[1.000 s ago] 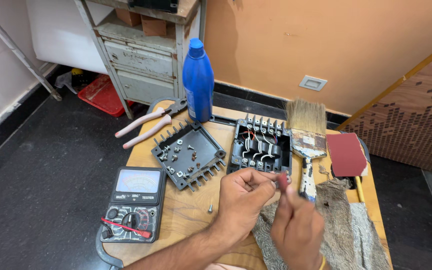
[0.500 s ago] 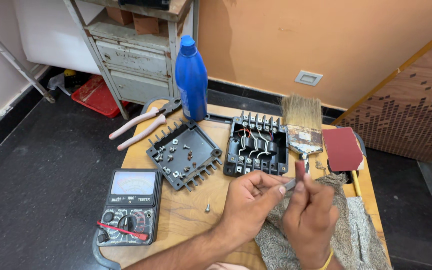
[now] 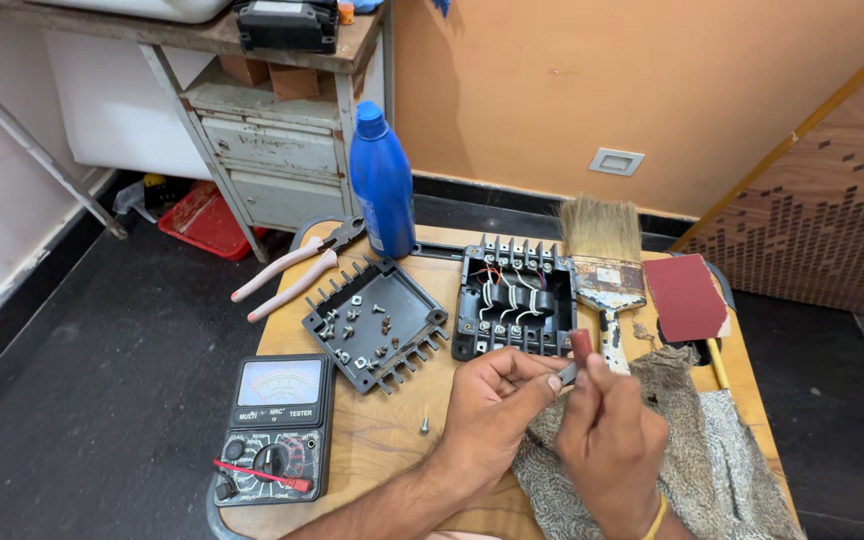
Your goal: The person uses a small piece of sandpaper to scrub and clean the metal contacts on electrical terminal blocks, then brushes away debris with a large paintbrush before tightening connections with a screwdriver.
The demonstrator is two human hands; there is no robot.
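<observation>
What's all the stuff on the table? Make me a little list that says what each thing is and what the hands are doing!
left hand: pinching a small grey part at its fingertips
right hand: holding a small dark red piece against that part
under the hands: grey cloth
open black box with wires: behind the hands
black cover with screws: left of the box
paintbrush: right of the box
meter: front left corner
pliers: back left edge
blue bottle: standing at the back
loose screw: on the wooden table

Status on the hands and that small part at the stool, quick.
Left hand pinches a small metal part. Right hand rubs a red sandpaper strip on it. Both over the grey cloth. Open terminal box just behind, nothing blocking.
</observation>
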